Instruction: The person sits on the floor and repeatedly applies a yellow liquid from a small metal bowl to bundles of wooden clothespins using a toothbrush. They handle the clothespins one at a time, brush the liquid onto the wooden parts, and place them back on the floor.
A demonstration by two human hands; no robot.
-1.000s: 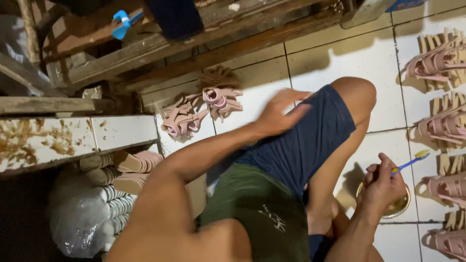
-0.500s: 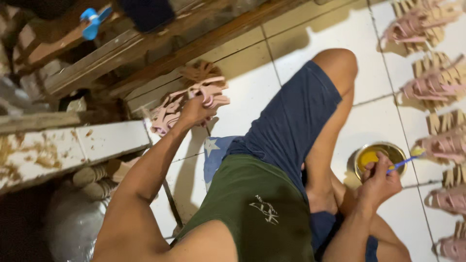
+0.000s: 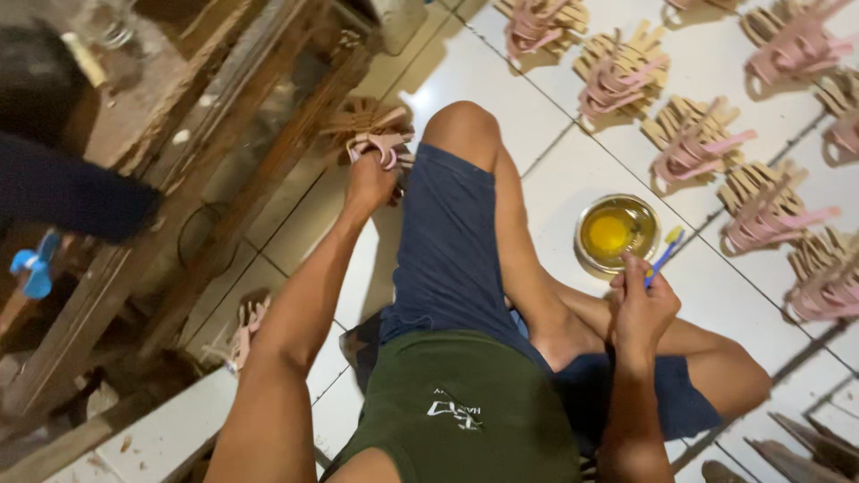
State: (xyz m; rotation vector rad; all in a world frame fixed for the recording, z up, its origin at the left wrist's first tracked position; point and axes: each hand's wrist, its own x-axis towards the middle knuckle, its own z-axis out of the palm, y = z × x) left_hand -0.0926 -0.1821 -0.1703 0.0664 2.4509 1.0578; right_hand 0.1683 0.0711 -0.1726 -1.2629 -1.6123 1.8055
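Note:
I sit on a tiled floor in blue shorts and a green shirt. My left hand (image 3: 371, 182) reaches forward past my raised knee and grips a bundle of pink sandal straps with tan soles (image 3: 376, 134) lying on the floor. My right hand (image 3: 642, 302) is closed on a small blue and yellow brush (image 3: 665, 255), its tip beside a round metal bowl of yellow glue (image 3: 616, 231) on the floor just ahead of it.
Several tan soles with pink straps (image 3: 693, 143) lie in rows on the white tiles (image 3: 591, 116) to the right. A wooden bench frame (image 3: 224, 179) runs along the left. Another strap piece (image 3: 246, 331) lies under it. A blue fan (image 3: 34, 268) sits at far left.
My left hand reached forward and closed on the strap bundle. The view swung left and tilted, bringing the glue bowl and rows of soles more into sight. My right hand stayed by the bowl.

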